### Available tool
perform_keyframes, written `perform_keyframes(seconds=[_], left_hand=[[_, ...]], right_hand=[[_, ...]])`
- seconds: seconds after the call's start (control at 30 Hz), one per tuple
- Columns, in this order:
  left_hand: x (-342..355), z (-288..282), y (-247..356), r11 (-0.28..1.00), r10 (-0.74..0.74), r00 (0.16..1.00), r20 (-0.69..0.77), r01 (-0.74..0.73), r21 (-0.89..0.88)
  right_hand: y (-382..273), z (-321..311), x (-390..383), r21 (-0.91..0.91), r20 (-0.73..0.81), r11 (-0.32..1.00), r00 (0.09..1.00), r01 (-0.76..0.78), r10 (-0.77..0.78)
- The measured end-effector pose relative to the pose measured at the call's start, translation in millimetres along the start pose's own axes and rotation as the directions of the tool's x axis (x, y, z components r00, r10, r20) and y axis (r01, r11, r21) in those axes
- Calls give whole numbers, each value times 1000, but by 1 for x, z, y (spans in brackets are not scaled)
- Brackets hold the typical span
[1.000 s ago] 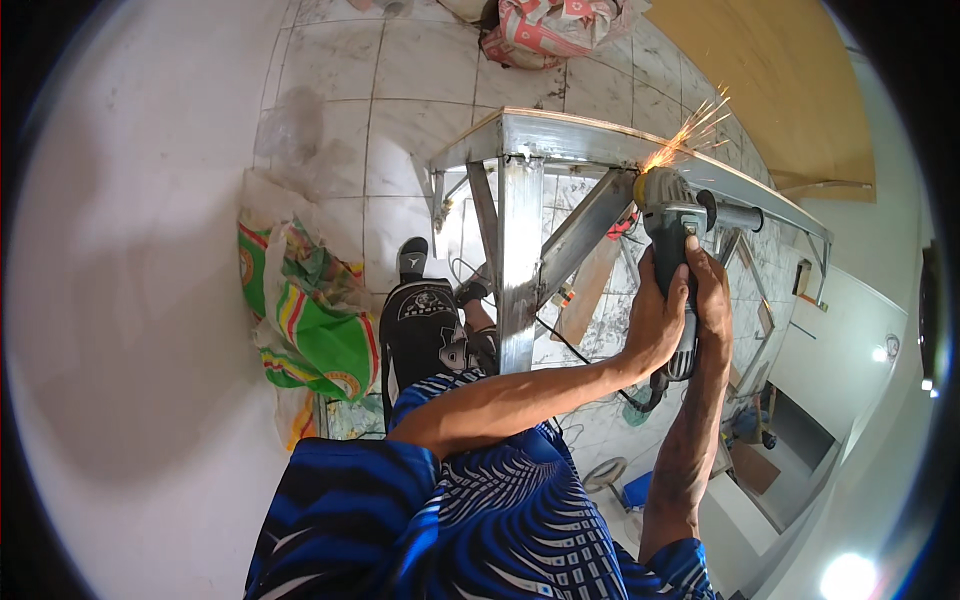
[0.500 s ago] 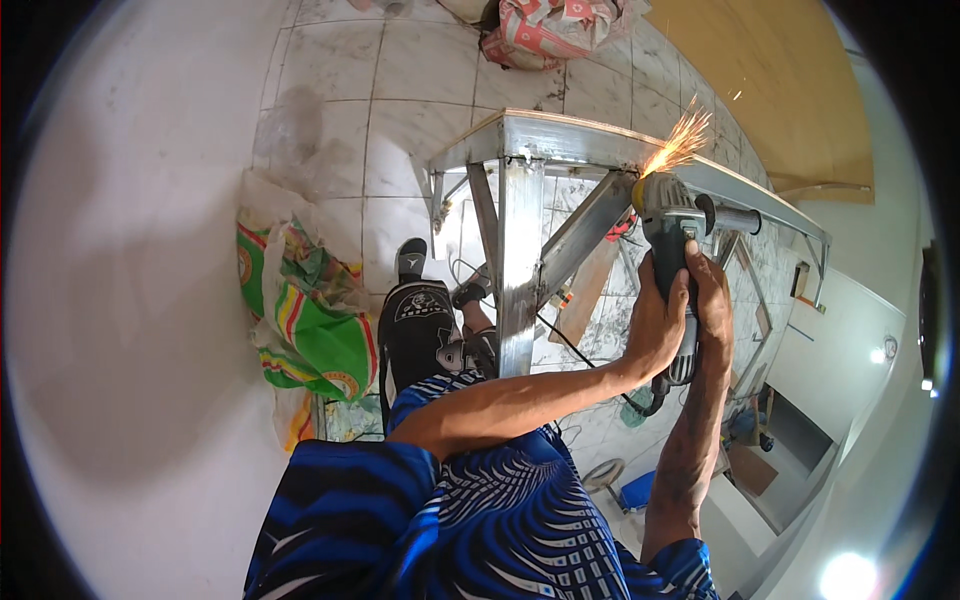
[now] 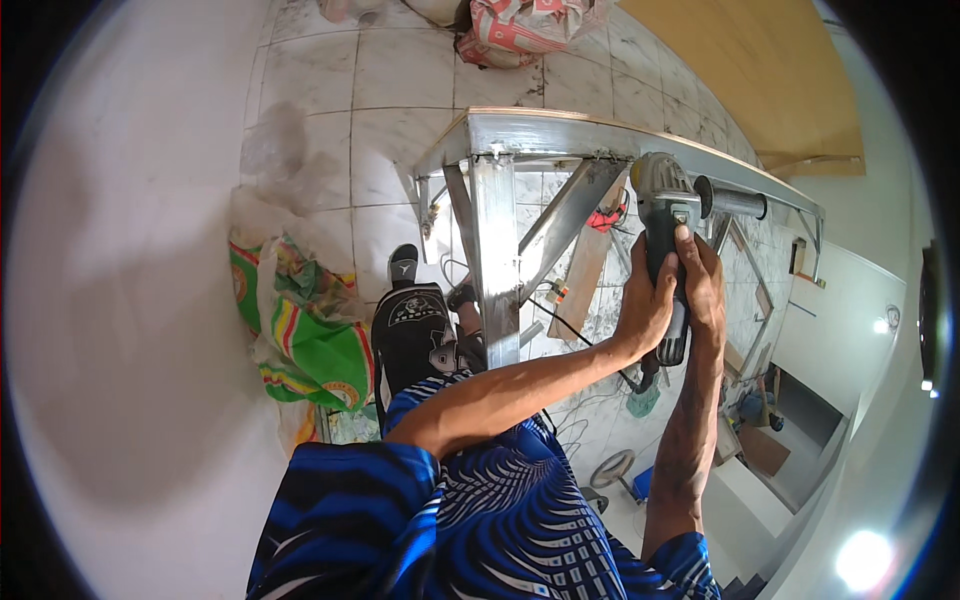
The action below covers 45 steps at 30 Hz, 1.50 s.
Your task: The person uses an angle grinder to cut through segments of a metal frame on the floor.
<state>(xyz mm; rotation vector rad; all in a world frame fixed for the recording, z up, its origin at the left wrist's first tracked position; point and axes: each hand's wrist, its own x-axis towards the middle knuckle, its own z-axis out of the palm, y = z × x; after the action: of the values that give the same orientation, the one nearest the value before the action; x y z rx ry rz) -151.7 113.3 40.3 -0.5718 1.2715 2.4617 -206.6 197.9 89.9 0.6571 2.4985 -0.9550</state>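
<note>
Both my hands are closed around a dark grey angle grinder [image 3: 668, 190], its head up at the metal frame's rail. My left hand [image 3: 643, 312] wraps the left side of its body. On the right side my right hand [image 3: 705, 290] grips it, the thumb lying near the switch on top. The grinder's side handle [image 3: 738, 203] sticks out to the right, held by neither hand. Its yellowish disc edge shows at the left of the head, close to the rail [image 3: 570, 137]; I cannot tell whether it touches. No sparks show. The frame's upright leg [image 3: 494, 250] and slanted brace [image 3: 570, 220] are bare metal.
A black cord [image 3: 575, 330] runs from the grinder under the frame. Green sacks [image 3: 320, 350] lie against the left wall, a red-and-white sack [image 3: 535, 30] at the far side. A tan board [image 3: 765, 70] lies far right. A red tool [image 3: 607, 215] sits beneath the frame.
The orange sparks at the disc have stopped. The grinder has shifted slightly relative to the rail, both hands still on it. The whole view has shifted a little.
</note>
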Motion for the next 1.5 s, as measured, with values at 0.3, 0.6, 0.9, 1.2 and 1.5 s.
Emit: perform_keyframes(seconds=[0.3,0.6,0.9,1.2,1.5], left_hand=[[10,-5,-11,997,58,998,18,-57,-55],[11,-15,-2,999,0,999,41,2,-50],[12,-20,-6,999,34,997,74,-34,-4],[13,-20,-10,999,40,997,68,-41,8],[11,-21,-6,999,33,997,71,-35,22]], right_hand=[[10,7,7,-27,-29,998,998,53,-53],[4,17,6,23,-35,996,996,84,-83],[11,18,5,29,-41,998,998,54,-52],[10,19,5,24,-46,998,997,62,-60],[3,22,0,79,-48,995,998,56,-52]])
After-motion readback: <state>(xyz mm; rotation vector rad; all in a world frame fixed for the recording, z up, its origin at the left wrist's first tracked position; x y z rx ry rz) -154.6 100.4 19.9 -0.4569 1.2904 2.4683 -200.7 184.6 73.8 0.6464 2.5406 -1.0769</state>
